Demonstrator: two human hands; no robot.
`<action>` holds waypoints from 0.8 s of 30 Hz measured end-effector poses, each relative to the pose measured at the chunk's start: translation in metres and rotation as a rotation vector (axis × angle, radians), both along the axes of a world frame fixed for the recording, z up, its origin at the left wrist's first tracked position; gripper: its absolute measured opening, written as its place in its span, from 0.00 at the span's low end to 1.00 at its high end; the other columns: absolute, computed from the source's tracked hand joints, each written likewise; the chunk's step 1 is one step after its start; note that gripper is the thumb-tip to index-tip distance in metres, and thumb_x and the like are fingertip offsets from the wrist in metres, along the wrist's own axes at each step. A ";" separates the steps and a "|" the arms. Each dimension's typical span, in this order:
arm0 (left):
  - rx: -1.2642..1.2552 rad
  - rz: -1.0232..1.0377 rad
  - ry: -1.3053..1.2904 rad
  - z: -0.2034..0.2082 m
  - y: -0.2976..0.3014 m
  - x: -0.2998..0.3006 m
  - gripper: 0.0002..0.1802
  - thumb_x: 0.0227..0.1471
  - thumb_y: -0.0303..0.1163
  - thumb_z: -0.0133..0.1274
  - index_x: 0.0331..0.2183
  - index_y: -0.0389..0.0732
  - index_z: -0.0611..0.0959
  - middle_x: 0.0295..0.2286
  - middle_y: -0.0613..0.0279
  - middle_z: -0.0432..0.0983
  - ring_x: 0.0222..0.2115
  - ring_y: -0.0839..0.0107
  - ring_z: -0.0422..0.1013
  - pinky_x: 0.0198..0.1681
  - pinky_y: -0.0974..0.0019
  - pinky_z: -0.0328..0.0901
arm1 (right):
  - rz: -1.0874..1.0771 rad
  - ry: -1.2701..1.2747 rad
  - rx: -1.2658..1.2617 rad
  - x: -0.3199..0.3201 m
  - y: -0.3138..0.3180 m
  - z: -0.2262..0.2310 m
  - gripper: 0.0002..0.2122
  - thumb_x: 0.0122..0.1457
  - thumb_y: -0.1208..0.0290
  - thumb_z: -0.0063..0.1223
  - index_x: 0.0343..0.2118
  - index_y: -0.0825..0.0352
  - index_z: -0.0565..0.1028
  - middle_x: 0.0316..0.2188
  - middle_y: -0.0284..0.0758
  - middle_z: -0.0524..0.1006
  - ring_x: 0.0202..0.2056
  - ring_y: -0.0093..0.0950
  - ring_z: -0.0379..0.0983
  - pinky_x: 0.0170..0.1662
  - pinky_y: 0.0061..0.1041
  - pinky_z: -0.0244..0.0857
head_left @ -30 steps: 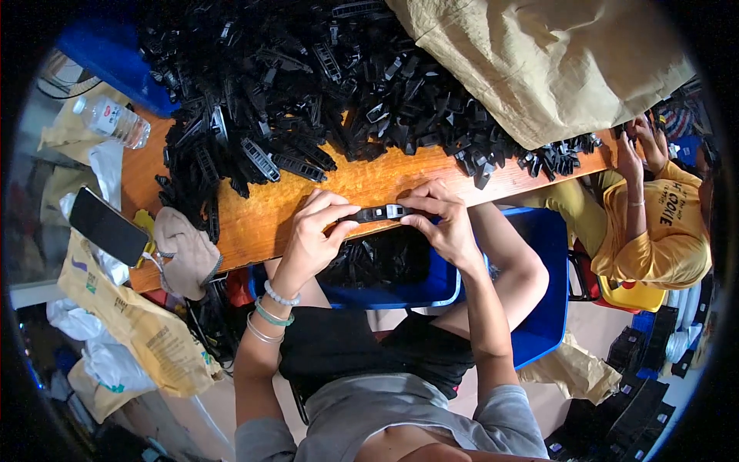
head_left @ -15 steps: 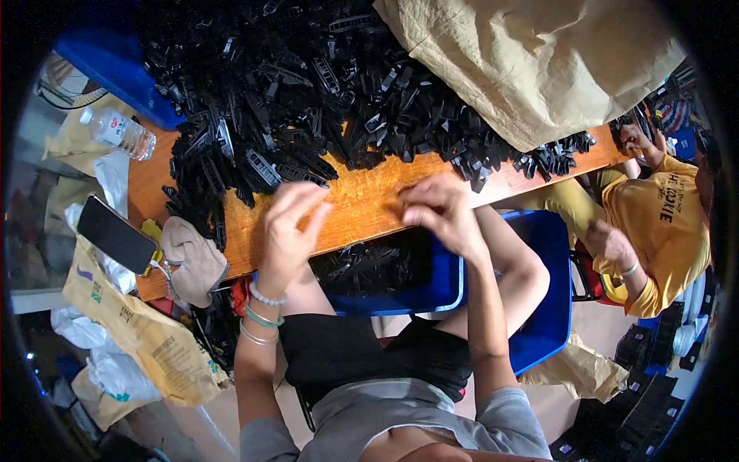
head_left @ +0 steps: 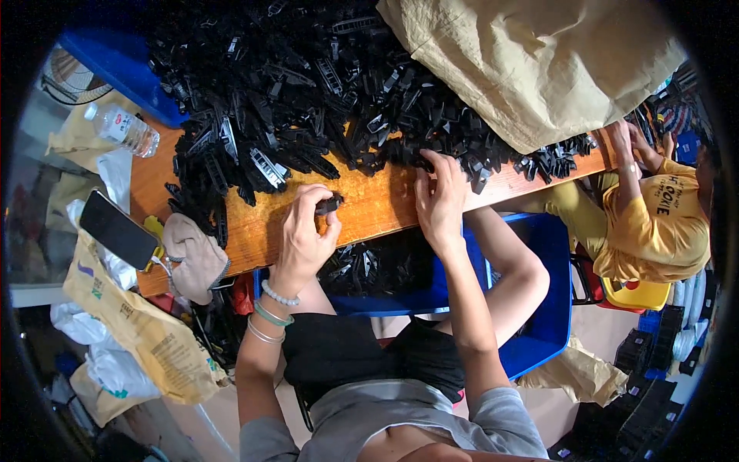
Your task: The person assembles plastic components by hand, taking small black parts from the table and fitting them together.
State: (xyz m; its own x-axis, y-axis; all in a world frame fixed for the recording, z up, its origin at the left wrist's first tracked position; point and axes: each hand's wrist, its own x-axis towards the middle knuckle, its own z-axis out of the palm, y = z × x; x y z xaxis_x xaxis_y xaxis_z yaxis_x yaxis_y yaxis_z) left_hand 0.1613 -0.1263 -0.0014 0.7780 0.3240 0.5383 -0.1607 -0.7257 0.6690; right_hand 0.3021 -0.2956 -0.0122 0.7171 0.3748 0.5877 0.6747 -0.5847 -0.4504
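Observation:
My left hand (head_left: pixel 306 227) is above the wooden table's near edge, with a small black plastic part (head_left: pixel 329 204) pinched between thumb and fingers. At the near edge of a large heap of black plastic parts (head_left: pixel 285 100), my right hand (head_left: pixel 441 196) reaches in with curved fingers apart from the thumb. Its fingertips touch the parts there, and I see nothing gripped in it. Bare orange-brown wood of the table (head_left: pixel 369 200) shows between the two hands.
Below the table edge sits a blue bin (head_left: pixel 454 281) with black parts inside. A tan sack (head_left: pixel 531 61) covers the heap's right side. Phone (head_left: pixel 119 231), cloth (head_left: pixel 192 258) and water bottle (head_left: pixel 123 129) lie at left. A co-worker in a yellow shirt (head_left: pixel 654 223) sits at right.
Both hands were raised and blurred, without a visible part. Now my left hand pinches a black part, and my right hand has moved to the heap's edge. The co-worker's arm has gone up to the table.

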 end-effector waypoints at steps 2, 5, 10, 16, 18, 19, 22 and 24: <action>-0.113 -0.012 -0.012 -0.004 -0.006 0.002 0.18 0.42 0.13 0.56 0.38 0.34 0.75 0.37 0.49 0.73 0.38 0.52 0.73 0.40 0.61 0.70 | 0.106 0.311 0.136 -0.003 -0.003 0.002 0.12 0.56 0.79 0.52 0.44 0.67 0.73 0.37 0.42 0.72 0.35 0.41 0.69 0.40 0.36 0.64; -0.213 -0.070 0.102 -0.008 -0.010 0.005 0.11 0.40 0.17 0.61 0.31 0.32 0.80 0.31 0.55 0.75 0.37 0.55 0.72 0.41 0.61 0.68 | 0.208 0.417 0.239 -0.007 -0.008 -0.001 0.11 0.62 0.77 0.47 0.47 0.68 0.73 0.32 0.42 0.74 0.30 0.35 0.72 0.35 0.32 0.66; -0.037 -0.095 0.095 -0.013 -0.004 0.007 0.11 0.40 0.21 0.64 0.31 0.33 0.83 0.30 0.57 0.75 0.35 0.60 0.68 0.40 0.62 0.65 | 0.499 1.012 0.322 -0.026 -0.013 0.005 0.13 0.65 0.73 0.48 0.51 0.69 0.73 0.23 0.25 0.70 0.21 0.13 0.61 0.24 0.12 0.55; -0.081 -0.109 0.151 -0.012 -0.003 0.007 0.12 0.40 0.21 0.64 0.32 0.33 0.84 0.30 0.57 0.74 0.34 0.60 0.69 0.39 0.62 0.66 | 0.518 1.122 0.183 -0.021 -0.017 0.011 0.12 0.58 0.78 0.55 0.45 0.70 0.77 0.22 0.31 0.73 0.23 0.17 0.67 0.28 0.20 0.63; -0.085 -0.102 0.151 -0.011 -0.003 0.006 0.11 0.40 0.21 0.64 0.32 0.33 0.84 0.29 0.57 0.74 0.34 0.61 0.69 0.38 0.62 0.66 | 0.527 0.967 0.099 -0.016 -0.020 0.013 0.11 0.56 0.79 0.56 0.43 0.72 0.77 0.23 0.34 0.74 0.24 0.22 0.69 0.29 0.23 0.64; -0.087 -0.102 0.153 -0.011 -0.003 0.006 0.11 0.40 0.21 0.64 0.32 0.33 0.84 0.29 0.57 0.74 0.34 0.61 0.69 0.38 0.62 0.66 | 0.533 0.810 0.018 -0.014 -0.022 0.014 0.11 0.55 0.79 0.57 0.41 0.73 0.78 0.24 0.38 0.76 0.25 0.27 0.72 0.30 0.25 0.65; -0.095 -0.114 0.155 -0.010 -0.002 0.007 0.11 0.40 0.21 0.64 0.31 0.32 0.84 0.29 0.57 0.74 0.33 0.61 0.69 0.38 0.63 0.66 | 0.542 0.613 -0.064 -0.010 -0.024 0.021 0.10 0.53 0.79 0.57 0.39 0.74 0.78 0.28 0.44 0.76 0.30 0.38 0.74 0.33 0.31 0.66; -0.097 -0.109 0.156 -0.010 -0.003 0.007 0.11 0.40 0.21 0.64 0.31 0.32 0.84 0.29 0.57 0.74 0.33 0.62 0.69 0.38 0.63 0.66 | 0.523 0.580 -0.095 -0.009 -0.026 0.024 0.10 0.53 0.78 0.57 0.39 0.73 0.78 0.29 0.44 0.75 0.31 0.40 0.74 0.35 0.33 0.67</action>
State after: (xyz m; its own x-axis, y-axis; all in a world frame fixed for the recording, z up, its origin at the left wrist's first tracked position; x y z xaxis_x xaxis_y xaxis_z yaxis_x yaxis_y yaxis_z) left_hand 0.1683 -0.1291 -0.0112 0.8827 0.2778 0.3789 -0.1238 -0.6404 0.7580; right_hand 0.2930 -0.3213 0.0115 0.6161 0.7781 0.1221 0.5453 -0.3096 -0.7790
